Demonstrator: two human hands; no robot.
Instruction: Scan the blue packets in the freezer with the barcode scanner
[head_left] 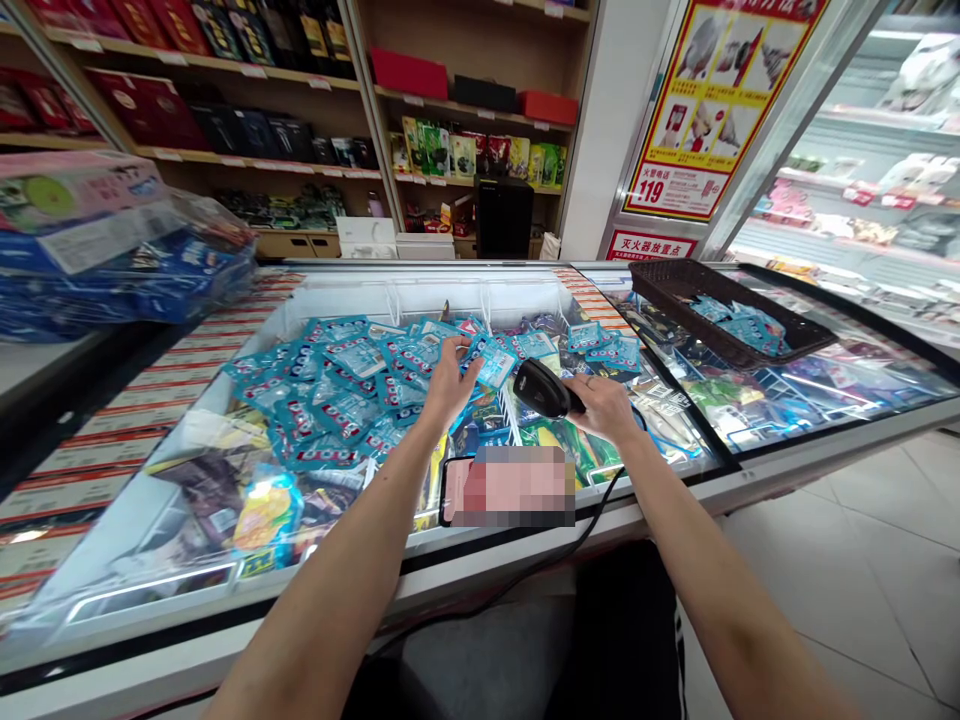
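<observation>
My right hand (604, 405) is closed round the handle of a black barcode scanner (541, 388), whose head points left. From the grip a black cable runs down over the freezer's front edge. Between the fingers of my left hand (450, 378) is a small blue packet (493, 362), held in front of the scanner. Left of that hand, a heap of blue packets (337, 385) covers the freezer's glass top. A few more blue packets (611, 348) lie beyond the scanner on the right. Nearer me, a phone (455, 490) rests on the glass, its screen mostly blurred out.
A brown basket (660, 290) with blue packets inside stands on the right of the freezer (480, 560). Wrapped blue packages (127, 270) sit at the left. Behind are goods shelves (307, 70) and a black box-shaped device (504, 218). The scanner cable hangs before my legs.
</observation>
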